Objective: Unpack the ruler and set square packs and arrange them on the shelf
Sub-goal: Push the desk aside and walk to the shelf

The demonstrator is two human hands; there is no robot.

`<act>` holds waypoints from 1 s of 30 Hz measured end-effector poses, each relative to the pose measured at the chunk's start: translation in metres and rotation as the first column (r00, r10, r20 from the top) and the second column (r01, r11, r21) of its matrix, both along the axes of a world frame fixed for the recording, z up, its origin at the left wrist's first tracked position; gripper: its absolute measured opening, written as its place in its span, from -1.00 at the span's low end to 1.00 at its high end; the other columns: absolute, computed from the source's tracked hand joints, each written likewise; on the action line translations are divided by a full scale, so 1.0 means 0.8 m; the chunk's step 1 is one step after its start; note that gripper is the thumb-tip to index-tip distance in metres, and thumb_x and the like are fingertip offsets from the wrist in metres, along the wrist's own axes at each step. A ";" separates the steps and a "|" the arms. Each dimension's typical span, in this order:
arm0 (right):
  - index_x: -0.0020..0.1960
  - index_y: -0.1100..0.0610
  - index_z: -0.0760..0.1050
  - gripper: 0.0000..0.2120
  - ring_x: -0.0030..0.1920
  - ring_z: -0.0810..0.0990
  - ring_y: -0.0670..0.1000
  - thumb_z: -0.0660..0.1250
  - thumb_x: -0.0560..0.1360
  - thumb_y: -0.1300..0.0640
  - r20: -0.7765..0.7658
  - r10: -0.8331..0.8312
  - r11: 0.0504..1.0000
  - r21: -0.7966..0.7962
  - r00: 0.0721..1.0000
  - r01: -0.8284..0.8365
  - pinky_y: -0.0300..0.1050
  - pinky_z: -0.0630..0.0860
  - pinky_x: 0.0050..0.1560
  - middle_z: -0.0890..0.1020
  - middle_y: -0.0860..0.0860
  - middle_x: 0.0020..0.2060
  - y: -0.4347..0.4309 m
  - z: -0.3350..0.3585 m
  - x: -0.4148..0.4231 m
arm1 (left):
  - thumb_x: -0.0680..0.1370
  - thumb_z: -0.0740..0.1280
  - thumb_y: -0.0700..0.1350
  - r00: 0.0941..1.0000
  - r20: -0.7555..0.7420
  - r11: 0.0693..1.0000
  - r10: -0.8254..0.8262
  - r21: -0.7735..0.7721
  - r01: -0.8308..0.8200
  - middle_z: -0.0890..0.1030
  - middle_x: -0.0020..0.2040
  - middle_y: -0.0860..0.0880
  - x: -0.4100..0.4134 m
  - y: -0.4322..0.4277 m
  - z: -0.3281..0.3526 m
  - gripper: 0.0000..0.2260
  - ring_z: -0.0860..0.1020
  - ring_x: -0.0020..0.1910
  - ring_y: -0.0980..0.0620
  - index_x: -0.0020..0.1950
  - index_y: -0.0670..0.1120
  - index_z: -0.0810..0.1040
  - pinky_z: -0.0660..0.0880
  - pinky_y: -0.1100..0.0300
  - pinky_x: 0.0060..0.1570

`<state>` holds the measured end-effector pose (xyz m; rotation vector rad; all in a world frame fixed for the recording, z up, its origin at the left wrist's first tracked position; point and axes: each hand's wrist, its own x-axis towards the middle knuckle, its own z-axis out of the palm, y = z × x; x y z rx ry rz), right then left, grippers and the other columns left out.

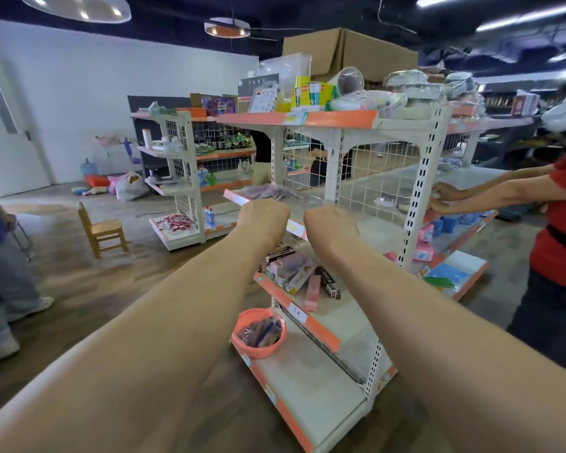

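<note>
Reach is to middle shelf [376, 228]: left hand [263, 217] and right hand [330, 225] close together, fingers hidden behind knuckles, so grip can't tell. Blurred packs [268, 191] heaped just past left hand, probably staged for arranging.

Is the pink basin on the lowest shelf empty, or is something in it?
Not empty: the basin holds several clear-wrapped packs, though what they contain is too blurred to tell.
</note>
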<state>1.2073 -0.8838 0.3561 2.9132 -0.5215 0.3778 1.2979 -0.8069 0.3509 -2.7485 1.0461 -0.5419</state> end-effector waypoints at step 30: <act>0.20 0.26 0.47 -0.71 0.20 0.52 0.19 0.18 0.52 0.39 0.012 -0.177 0.984 -0.014 0.984 0.177 -0.02 0.43 0.10 0.57 0.18 0.15 -0.260 -0.043 0.316 | 0.54 0.19 -0.33 0.968 0.035 0.964 -0.249 0.107 0.244 0.56 0.20 -0.15 0.323 -0.286 -0.029 -0.72 0.52 0.21 -0.15 0.20 -0.15 0.51 0.45 0.05 0.09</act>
